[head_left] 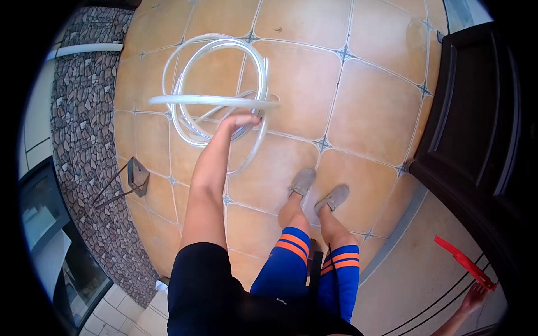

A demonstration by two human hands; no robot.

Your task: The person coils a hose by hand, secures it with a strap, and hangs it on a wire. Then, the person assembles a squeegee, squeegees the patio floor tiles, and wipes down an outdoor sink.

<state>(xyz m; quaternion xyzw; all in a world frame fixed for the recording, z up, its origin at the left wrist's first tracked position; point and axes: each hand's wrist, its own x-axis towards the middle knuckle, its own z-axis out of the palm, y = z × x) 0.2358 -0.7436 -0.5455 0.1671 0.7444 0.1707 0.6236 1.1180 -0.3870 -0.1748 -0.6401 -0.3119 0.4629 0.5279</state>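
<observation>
My left hand (pixel 242 119) reaches far forward, its fingers wrapped round a coiled clear plastic hose (pixel 207 101). Several loose loops spread around the hand above the tiled floor, and one strand crosses over the coil. At the lower right, my right hand (pixel 476 298) is closed on the lower end of a long red tool (pixel 462 259). Its narrow upper part points up and left. I cannot make out exactly what kind of tool it is.
Beige floor tiles (pixel 358 112) lie around my feet. A dark panelled door (pixel 471 112) stands at the right. A grey dustpan-like object with a long handle (pixel 137 176) is on the left, by a stone-patterned wall strip (pixel 84 112). A white pipe (pixel 89 49) is at the upper left.
</observation>
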